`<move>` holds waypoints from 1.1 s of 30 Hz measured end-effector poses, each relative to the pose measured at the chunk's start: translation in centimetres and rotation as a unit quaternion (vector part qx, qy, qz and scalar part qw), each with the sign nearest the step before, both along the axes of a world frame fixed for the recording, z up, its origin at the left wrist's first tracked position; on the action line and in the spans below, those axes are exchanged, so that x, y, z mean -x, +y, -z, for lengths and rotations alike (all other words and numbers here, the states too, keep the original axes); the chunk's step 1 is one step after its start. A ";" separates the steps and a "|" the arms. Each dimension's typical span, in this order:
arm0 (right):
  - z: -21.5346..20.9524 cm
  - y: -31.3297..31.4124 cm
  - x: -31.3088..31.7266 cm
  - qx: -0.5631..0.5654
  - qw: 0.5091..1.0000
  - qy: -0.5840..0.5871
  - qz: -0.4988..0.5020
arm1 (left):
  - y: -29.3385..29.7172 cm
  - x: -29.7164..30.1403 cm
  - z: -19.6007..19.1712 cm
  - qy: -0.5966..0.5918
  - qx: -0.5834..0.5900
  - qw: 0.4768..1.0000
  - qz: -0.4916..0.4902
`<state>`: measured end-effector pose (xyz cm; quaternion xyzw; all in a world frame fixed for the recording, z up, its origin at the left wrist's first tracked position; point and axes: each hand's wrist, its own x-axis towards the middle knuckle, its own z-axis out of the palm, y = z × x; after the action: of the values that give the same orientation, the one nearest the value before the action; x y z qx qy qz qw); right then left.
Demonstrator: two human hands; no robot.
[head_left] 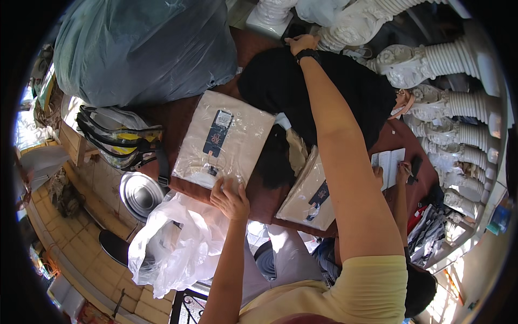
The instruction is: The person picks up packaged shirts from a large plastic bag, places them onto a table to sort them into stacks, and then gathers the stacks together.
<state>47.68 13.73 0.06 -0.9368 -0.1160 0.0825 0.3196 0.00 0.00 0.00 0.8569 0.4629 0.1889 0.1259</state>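
A flat beige folded cloth item in a clear plastic package (251,121), with a dark blue label, lies on the brown-covered surface. My left hand (230,200) rests on its near edge, fingers spread and slightly bent. My right arm stretches far forward over a heap of black cloth (345,92). At the heap's far edge, my right hand (303,43), with a black band on the wrist, has its fingers curled beside a dark object; what they hold is hidden. A second beige package (299,197) lies partly under my right forearm.
A big grey plastic bag (145,48) stands far left, above a clear black-trimmed bag (121,137). White plastic (181,237) hangs at the near edge. White carved balusters (431,65) line the right. Another person's hand (403,171) is at an open notebook (389,162).
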 end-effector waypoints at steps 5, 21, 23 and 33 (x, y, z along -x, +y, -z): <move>5.4 1.7 -5.6 0.103 0.992 -0.065 -0.017 | 0.4 -1.5 0.1 -0.018 -0.004 1.000 -0.007; -0.7 -2.5 1.1 -0.001 0.962 -0.188 -0.197 | 0.5 -1.0 0.2 -0.017 -0.005 1.000 -0.004; -7.0 -6.3 10.4 -0.147 0.926 -0.290 -0.192 | 0.2 -0.4 0.5 -0.013 -0.010 1.000 -0.022; -5.5 -21.7 33.1 0.082 0.987 0.045 -0.132 | 0.4 0.1 -3.4 -0.103 0.074 0.992 0.027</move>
<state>14.55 -7.97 5.53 -0.9316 -0.2170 0.1756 0.2328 -0.09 0.38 3.43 0.8335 0.4366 0.2380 0.2409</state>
